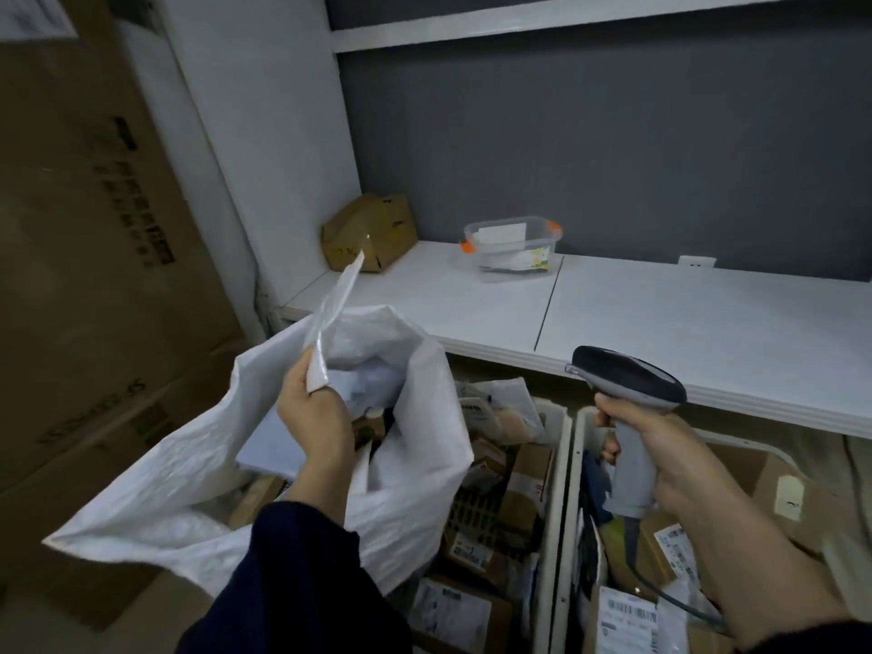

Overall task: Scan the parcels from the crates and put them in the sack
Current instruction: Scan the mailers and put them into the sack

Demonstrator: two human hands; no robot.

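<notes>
Now the flat white plastic mailer parcel (332,318) stands over the mouth of the white woven sack (155,502).
The left hand (314,417) pinches its lower end, long axis upright, tip tilted away; the right hand (660,464), right of the sack, grips a grey handheld scanner (627,384).

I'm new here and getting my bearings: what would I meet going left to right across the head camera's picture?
Stacked cardboard cartons → left hand gripping a flat white parcel → boxes packed in the left crate → scanner in the right hand.

Dim, cool light, soft focus throughout.
The white bench (660,313) caught the most light; the cardboard boxes (94,228) at left lay shadowed and smeared, and lines bowed near the edges.
</notes>
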